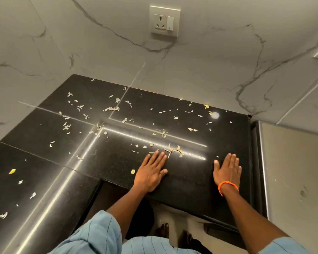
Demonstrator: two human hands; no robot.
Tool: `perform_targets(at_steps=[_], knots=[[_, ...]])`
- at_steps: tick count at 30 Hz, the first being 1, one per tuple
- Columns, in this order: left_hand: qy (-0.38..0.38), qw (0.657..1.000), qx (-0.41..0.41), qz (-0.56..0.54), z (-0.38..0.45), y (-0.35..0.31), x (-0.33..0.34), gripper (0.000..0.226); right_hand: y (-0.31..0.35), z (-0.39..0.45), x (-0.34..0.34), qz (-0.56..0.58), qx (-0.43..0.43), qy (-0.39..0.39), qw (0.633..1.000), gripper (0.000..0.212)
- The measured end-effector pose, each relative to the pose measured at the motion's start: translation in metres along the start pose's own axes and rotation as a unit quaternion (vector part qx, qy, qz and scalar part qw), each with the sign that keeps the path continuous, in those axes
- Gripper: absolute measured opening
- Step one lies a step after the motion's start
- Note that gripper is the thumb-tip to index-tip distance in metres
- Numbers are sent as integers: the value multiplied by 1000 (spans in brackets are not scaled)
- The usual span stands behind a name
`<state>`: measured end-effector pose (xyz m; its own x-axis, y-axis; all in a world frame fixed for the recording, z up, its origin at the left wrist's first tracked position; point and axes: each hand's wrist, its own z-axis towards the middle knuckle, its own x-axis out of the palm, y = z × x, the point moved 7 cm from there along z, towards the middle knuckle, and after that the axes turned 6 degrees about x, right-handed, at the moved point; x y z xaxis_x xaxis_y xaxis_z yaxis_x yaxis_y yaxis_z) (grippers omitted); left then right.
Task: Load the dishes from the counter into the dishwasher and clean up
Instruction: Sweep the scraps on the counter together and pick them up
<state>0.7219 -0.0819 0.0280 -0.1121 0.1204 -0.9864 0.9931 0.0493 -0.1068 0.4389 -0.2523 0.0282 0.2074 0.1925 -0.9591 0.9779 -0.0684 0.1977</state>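
A: Hands?
B: Left hand (151, 173) and right hand (227, 169) lie flat, fingers straight, on the black counter (187, 180).
A: Scraps?
B: Vegetable peelings (173, 150) touch the left fingertips at one o'clock; more scattered scraps (111, 108) lie farther, eleven o'clock.

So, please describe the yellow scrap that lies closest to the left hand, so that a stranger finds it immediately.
Start at the black counter and find the left hand lying flat near its front edge. Just left of that hand's knuckles lies a single yellow scrap. Unlike the pale scraps scattered farther back, it lies alone.
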Motion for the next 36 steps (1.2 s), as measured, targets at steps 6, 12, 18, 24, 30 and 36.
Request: perform_targets(at_steps=[6, 12, 18, 24, 30, 36], knots=[[-27, 999, -12, -23, 0, 5, -16, 66, 97, -19, 28, -25, -94, 38, 995, 68], [8, 998, 58, -32, -12, -7, 11, 67, 199, -47, 46, 30, -340, 156, 927, 57], [-5, 999, -48, -6, 9, 74, -11, 67, 140, -14, 21, -3, -263, 82, 961, 63], [-30, 995, -89, -32, 9, 75, -29, 66, 124, -23, 37, -78, -213, 48, 973, 67], [-15, 995, -98, -22, -39, 42, -10, 65, 202, -32, 55, -65, -257, 96, 959, 66], [16, 989, -142, -32, -80, 13, 9, 67, 246, -29, 65, -47, -350, 201, 914, 59]])
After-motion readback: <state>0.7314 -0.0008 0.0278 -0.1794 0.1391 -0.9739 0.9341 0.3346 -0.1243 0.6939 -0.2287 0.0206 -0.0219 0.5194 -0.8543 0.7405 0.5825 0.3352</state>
